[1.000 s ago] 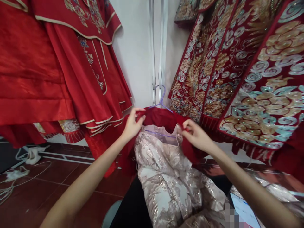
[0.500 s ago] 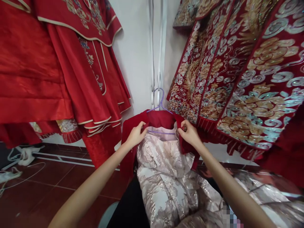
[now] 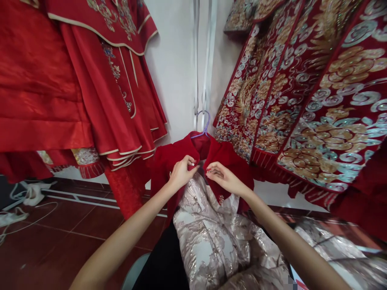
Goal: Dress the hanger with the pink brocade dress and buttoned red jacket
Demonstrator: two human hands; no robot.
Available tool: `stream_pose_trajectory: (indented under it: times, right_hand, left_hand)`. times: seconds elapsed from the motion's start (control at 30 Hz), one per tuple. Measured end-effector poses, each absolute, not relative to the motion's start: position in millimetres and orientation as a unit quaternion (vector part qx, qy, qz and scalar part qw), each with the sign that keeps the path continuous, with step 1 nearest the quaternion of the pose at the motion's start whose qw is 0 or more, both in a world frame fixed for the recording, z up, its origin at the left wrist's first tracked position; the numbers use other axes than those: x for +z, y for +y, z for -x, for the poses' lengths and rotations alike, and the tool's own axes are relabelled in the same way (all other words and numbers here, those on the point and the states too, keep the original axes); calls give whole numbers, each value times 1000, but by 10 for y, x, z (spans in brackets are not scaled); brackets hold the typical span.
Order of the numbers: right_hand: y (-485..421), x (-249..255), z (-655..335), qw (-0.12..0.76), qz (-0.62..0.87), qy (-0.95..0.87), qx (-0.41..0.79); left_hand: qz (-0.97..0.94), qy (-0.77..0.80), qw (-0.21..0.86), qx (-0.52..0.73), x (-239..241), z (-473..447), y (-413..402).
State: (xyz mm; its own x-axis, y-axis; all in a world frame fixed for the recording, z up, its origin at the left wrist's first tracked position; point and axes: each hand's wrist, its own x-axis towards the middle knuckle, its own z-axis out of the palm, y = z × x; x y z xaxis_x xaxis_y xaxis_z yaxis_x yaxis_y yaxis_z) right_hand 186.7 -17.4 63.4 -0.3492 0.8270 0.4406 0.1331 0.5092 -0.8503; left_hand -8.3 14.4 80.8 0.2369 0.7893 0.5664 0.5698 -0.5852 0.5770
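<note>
A dark red jacket hangs on a purple wire hanger over a pale pink brocade dress. My left hand pinches the jacket's left front edge just below the collar. My right hand pinches the right front edge. Both edges meet at the middle of the chest, fingertips almost touching. Small metal fastenings show on the jacket beside each hand.
Red satin gowns with gold trim hang at the left. Heavily embroidered red and gold garments hang at the right. A white wall with vertical rails lies behind. White cables trail on the red tiled floor.
My hands moved inward from the jacket's shoulders and drew its two front edges together over the pink dress, hiding the hanger's lower bar.
</note>
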Motion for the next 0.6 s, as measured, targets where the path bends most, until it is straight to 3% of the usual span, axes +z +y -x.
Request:
stream_pose_trajectory:
  times: [0.27, 0.6]
  right_hand:
    - [-156, 646, -1731, 503, 344, -749, 259]
    - [-170, 713, -1707, 459, 356, -793, 183]
  left_hand:
    - [-681, 429, 181, 566, 575, 7, 11]
    - [-732, 423, 174, 505, 652, 48, 53]
